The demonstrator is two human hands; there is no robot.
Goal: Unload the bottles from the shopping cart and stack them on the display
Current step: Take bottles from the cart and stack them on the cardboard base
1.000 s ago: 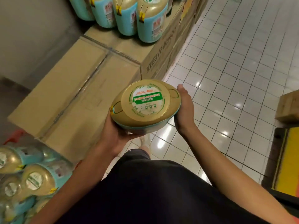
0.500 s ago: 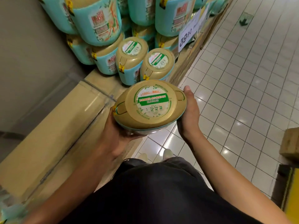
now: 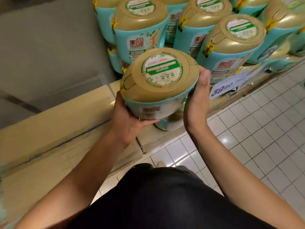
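Step in hand: carrying one bottle to the display; I judge it is in the last part of the approach, not yet set down.
Task's thing: a large teal plastic bottle with a gold domed top (image 3: 160,80), held in the air, tilted so its round green-and-white label faces the camera, just in front of the stack.
Left hand (image 3: 130,123): cups the bottle's lower left side, fingers curled beneath it.
Right hand (image 3: 196,103): clasps the right side, thumb up along the wall.
Display: matching stacked teal-and-gold bottles (image 3: 231,47) in tiers, standing on tan cardboard cartons (image 3: 57,129); a white price card (image 3: 222,90) leans at the front edge.
Next move, as I judge it: pick a free spot in the stack, level the bottle, lower it until it sits steady, then let go with both hands. A tilted placing could nudge its neighbours.
Hidden: the right hand's fingers lie behind the bottle; the shopping cart is out of view.
Cut off: the upper tiers of the stack run past the top edge.
Hard to make out: a teal round base (image 3: 168,124) shows just beneath the held bottle; whether the two touch I cannot tell. Small print on the labels is blurred.
Floor: white glossy tiles (image 3: 247,146) to the right.
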